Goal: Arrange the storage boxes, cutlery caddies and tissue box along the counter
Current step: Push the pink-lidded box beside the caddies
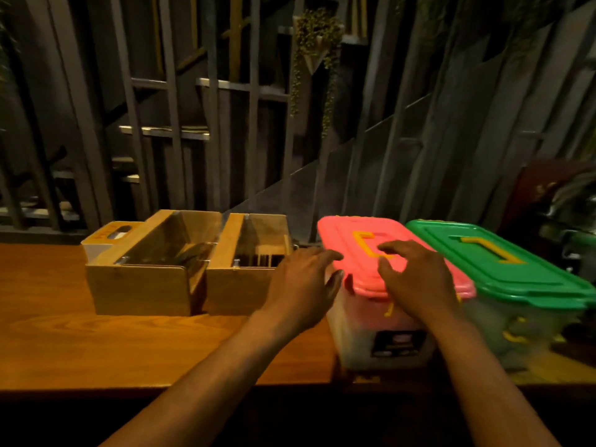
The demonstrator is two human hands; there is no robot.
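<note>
Hands were both on the pink-lidded storage box [383, 304] in the head view, nothing actually gripped. Left hand [303, 285] sat against its left edge with fingers loosely spread, right hand [416, 279] lay flat and open on the pink lid by the yellow handle [366, 245]. Green-lidded storage box [516, 285] sat touching it on the right. Just left were two wooden cutlery caddies [180, 262] side by side, and a tissue box [106, 240] behind those, all on the wooden counter [96, 343].
</note>
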